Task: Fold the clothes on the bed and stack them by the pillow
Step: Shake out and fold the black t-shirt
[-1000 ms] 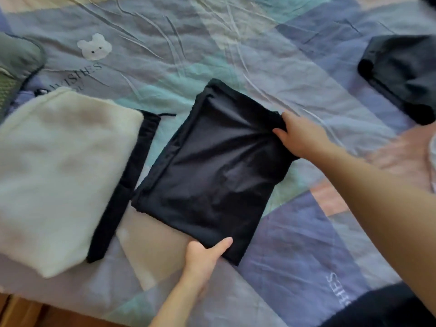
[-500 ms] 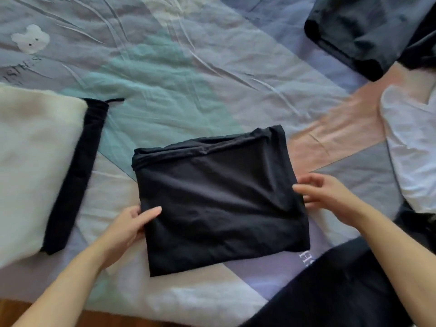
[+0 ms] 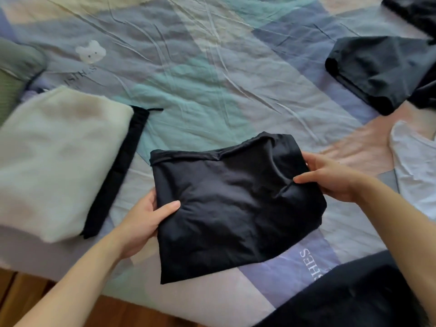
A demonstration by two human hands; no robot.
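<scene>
Since half a second earlier the folded black garment (image 3: 236, 204) had been lifted at its sides and tilted, its lower corner now hanging toward the bed's edge, and the view had swung left so the green pillow (image 3: 16, 74) showed again. The left hand (image 3: 141, 223) gripped the garment's left edge, thumb on top and fingers curled underneath. The right hand (image 3: 330, 175) pinched the right edge, thumb pressing the top and fingers curled round behind. The garment hung just above the patchwork bedsheet (image 3: 200, 90), right of the folded cream fleece (image 3: 54, 161) lying on a black piece (image 3: 118, 171) near the pillow. Dark clothes (image 3: 377, 69) and a white garment (image 3: 415, 171) lay to the right.
</scene>
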